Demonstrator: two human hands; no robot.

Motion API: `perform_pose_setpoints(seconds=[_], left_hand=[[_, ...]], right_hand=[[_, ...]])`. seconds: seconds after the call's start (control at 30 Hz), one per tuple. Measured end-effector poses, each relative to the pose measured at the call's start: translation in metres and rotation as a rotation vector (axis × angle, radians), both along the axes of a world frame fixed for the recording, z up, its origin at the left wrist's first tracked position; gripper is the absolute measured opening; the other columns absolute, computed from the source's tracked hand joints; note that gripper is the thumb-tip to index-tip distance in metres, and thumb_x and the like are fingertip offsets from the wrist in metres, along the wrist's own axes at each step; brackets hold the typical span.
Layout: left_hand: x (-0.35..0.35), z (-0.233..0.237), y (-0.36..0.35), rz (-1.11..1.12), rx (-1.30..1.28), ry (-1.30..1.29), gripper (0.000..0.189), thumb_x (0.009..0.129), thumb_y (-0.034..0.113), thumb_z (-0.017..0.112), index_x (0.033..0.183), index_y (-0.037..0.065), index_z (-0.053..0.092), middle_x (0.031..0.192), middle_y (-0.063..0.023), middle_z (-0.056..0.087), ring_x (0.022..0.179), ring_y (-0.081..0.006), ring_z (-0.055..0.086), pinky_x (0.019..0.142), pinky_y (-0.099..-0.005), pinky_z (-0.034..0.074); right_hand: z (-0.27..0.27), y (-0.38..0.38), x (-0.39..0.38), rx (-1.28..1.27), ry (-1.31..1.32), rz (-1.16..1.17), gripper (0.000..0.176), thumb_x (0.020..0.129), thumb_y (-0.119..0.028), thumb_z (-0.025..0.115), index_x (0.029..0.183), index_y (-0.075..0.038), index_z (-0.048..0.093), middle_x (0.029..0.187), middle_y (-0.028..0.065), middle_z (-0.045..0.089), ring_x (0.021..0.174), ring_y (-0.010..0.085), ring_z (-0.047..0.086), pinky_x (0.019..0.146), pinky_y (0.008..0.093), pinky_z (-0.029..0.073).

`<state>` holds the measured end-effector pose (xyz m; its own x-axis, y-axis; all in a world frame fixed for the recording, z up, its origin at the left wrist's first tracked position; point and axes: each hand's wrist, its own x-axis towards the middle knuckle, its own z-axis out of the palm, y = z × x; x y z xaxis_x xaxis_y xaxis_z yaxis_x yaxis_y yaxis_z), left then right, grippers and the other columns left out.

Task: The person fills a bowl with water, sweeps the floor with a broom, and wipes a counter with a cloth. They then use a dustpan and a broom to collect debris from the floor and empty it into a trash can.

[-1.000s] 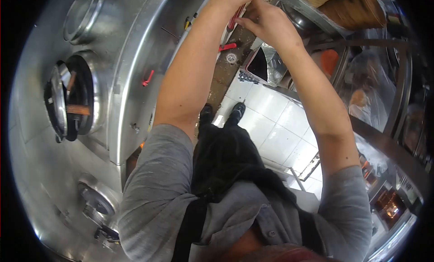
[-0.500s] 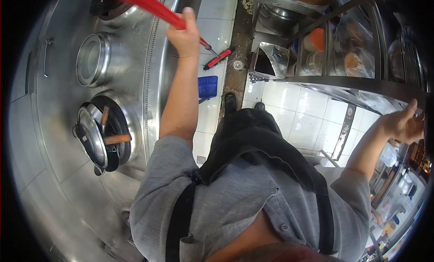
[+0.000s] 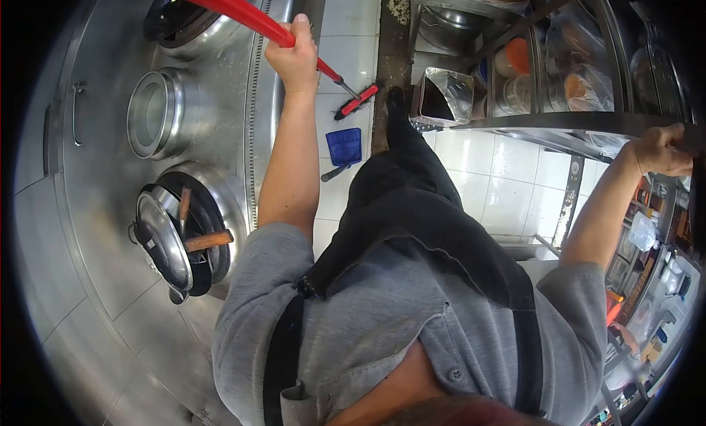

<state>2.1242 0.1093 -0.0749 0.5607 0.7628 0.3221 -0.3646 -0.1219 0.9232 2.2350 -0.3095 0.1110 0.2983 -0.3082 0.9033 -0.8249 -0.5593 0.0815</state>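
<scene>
My left hand (image 3: 294,58) is closed around the red handle of a broom (image 3: 228,8), thumb along the shaft. The handle slants down to a red head with dark bristles resting on the floor tiles. Below the broom head lies a blue dustpan (image 3: 344,146) with a dark handle, apart from the bristles. On the far right my right hand (image 3: 660,151) is curled on the dark edge of a metal shelf (image 3: 573,123); its fingertips are partly hidden.
On the left runs a steel cooking counter (image 3: 95,227) with a round metal pot (image 3: 153,113) and a wok (image 3: 224,235) holding a lid and wooden-handled tools. A square metal tin (image 3: 448,95) stands by the shelving. A drain strip (image 3: 393,36) crosses the floor.
My right hand has gone from loosely open beside the shelf to curled on its edge. My foot has stepped forward by the tin. The broom head stays near the same floor spot.
</scene>
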Motion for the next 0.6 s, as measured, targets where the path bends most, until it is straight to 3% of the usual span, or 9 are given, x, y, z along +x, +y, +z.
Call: perform_pose_setpoints(seconds=[0.17, 0.4, 0.47, 0.5, 0.53, 0.6], left_hand=[[-0.01, 0.003, -0.009, -0.04, -0.036, 0.01, 0.032, 0.085, 0.011, 0.06, 0.06, 0.008, 0.04, 0.048, -0.0004, 0.045, 0.039, -0.0073, 0.043, 0.038, -0.0222, 0.035], [0.003, 0.003, -0.026, -0.054, -0.059, 0.04, 0.035, 0.085, 0.013, 0.061, 0.059, 0.008, 0.039, 0.049, -0.0004, 0.045, 0.041, -0.0067, 0.043, 0.039, -0.022, 0.035], [0.009, -0.005, -0.021, -0.034, 0.037, 0.076, 0.035, 0.085, 0.013, 0.062, 0.058, 0.008, 0.041, 0.049, 0.0006, 0.045, 0.042, -0.0063, 0.043, 0.041, -0.0222, 0.034], [0.008, -0.011, -0.018, -0.048, 0.039, 0.086, 0.035, 0.085, 0.013, 0.063, 0.057, 0.008, 0.042, 0.049, 0.0016, 0.045, 0.043, -0.006, 0.042, 0.043, -0.0225, 0.034], [0.008, -0.014, -0.016, -0.038, 0.035, 0.087, 0.035, 0.085, 0.013, 0.063, 0.057, 0.008, 0.042, 0.049, 0.0016, 0.045, 0.043, -0.006, 0.042, 0.043, -0.0225, 0.034], [0.006, -0.019, -0.012, -0.017, 0.159, 0.09, 0.034, 0.084, 0.014, 0.063, 0.057, 0.008, 0.043, 0.048, 0.0017, 0.045, 0.043, -0.006, 0.042, 0.043, -0.0229, 0.033]], right_hand=[[-0.006, -0.01, 0.007, -0.036, -0.002, -0.078, 0.049, 0.094, -0.013, 0.041, 0.138, 0.004, 0.026, 0.145, 0.0243, 0.019, 0.135, 0.0357, 0.018, 0.11, 0.045, 0.016], [-0.012, -0.016, 0.017, -0.054, -0.118, 0.024, 0.049, 0.094, -0.012, 0.044, 0.136, 0.006, 0.028, 0.144, 0.0237, 0.023, 0.134, 0.0343, 0.021, 0.109, 0.0412, 0.019], [-0.029, -0.102, 0.046, -0.423, -0.519, 1.004, 0.01, 0.079, -0.001, 0.055, 0.085, 0.006, 0.058, 0.076, 0.0156, 0.059, 0.069, 0.0305, 0.055, 0.065, 0.0407, 0.046], [-0.023, -0.106, 0.052, -0.523, -0.558, 1.137, 0.006, 0.08, -0.004, 0.054, 0.079, 0.001, 0.053, 0.073, 0.0143, 0.052, 0.064, 0.0316, 0.048, 0.059, 0.0437, 0.039], [-0.023, -0.11, 0.055, -0.523, -0.558, 1.148, 0.006, 0.08, -0.004, 0.054, 0.079, 0.001, 0.053, 0.073, 0.0143, 0.052, 0.064, 0.0316, 0.048, 0.059, 0.0437, 0.039], [-0.027, -0.105, 0.048, -0.477, -0.5, 1.039, 0.006, 0.08, -0.004, 0.054, 0.077, 0.001, 0.051, 0.073, 0.0151, 0.052, 0.063, 0.0314, 0.048, 0.059, 0.0431, 0.039]])
